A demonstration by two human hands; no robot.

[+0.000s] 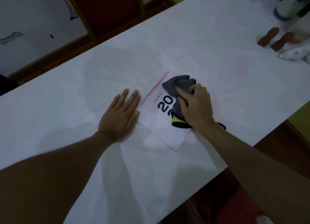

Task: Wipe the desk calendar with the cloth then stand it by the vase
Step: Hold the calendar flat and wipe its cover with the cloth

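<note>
The white desk calendar point(165, 133) lies flat on the table near its middle, with a pink strip along one edge and large dark digits on its face. My right hand point(195, 106) presses a bunched grey cloth point(177, 83) with a yellow and black edge onto the calendar. My left hand point(120, 114) rests flat on the tablecloth, fingers spread, its fingertips touching the calendar's pink edge. A white and dark vase point(288, 5) stands blurred at the far right corner.
A white tablecloth point(67, 106) covers the long table. Two orange-brown objects point(275, 37) and a white crumpled thing point(295, 52) lie near the vase. A red chair with a yellow frame point(107, 10) stands behind the table's far edge.
</note>
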